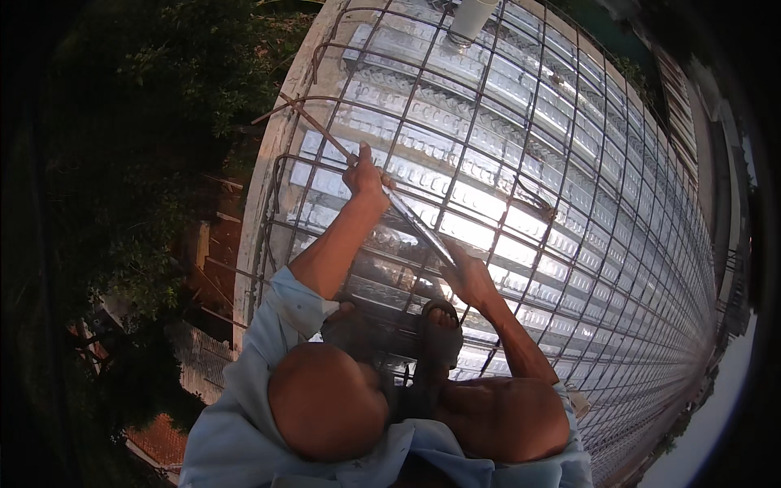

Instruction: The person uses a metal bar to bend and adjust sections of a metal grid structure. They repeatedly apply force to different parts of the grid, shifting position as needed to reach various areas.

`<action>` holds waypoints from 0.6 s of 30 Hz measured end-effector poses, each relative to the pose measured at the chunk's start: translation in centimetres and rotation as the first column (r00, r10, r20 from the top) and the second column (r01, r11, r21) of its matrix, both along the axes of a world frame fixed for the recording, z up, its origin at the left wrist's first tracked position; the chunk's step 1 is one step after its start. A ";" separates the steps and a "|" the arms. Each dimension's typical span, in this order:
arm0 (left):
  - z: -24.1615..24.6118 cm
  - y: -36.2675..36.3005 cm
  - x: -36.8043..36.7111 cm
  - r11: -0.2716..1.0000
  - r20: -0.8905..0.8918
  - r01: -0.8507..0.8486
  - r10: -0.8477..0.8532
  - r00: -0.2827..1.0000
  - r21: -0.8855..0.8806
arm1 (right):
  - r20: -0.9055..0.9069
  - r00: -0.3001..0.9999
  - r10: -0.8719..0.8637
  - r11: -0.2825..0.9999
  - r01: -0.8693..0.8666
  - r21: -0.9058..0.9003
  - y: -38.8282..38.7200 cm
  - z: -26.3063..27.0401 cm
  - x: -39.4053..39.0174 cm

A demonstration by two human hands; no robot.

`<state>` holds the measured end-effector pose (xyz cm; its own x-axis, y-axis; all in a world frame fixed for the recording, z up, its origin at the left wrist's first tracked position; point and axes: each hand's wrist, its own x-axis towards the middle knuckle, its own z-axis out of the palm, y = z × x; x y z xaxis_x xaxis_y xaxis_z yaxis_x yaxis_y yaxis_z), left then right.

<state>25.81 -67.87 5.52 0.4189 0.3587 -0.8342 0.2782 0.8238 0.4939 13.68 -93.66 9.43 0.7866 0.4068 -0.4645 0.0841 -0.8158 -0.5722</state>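
Note:
My left hand (366, 178) grips the upper part of a long bar whose lower length is a silver metal tube (418, 226). My right hand (468, 274) is closed around the tube's lower end. Beyond my left hand a thin rusty rod (314, 127) runs in line with the tube up to the slab's edge, near a bent bar end. Whether rod and tube are one piece is hidden by the hand. Beneath both hands spreads a grid of tied steel rebar (454, 177), over shiny corrugated metal decking (421, 113). Some bars curl into hooks (277, 168) along the left edge.
My sandalled feet (442, 332) are on the grid between the hands and my bent knees. A concrete edge beam (259, 213) borders a drop on the left, with trees (177, 67) and roofs below. A white pipe (473, 21) stands upright at the top. Loose wire (537, 201) lies right.

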 end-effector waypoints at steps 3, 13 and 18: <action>-0.6 0.2 -0.2 1.000 0.034 -0.019 0.020 0.999 -0.015 | -0.032 1.000 -0.001 0.997 -0.001 -0.072 1.5 1.5 0.7; 0.5 0.4 -0.3 0.997 0.042 -0.019 0.022 0.999 -0.079 | 0.081 0.981 0.177 0.975 -0.163 -0.152 1.9 2.8 0.3; -0.5 0.4 -0.4 0.992 0.020 0.096 -0.094 0.995 -0.085 | 0.082 0.979 0.188 0.950 -0.160 -0.266 0.8 2.8 0.5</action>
<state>25.39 -67.46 4.99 0.4615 0.2444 -0.8528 0.3499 0.8333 0.4281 14.21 -92.84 12.20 0.7640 0.4194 -0.4902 0.2861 -0.9013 -0.3253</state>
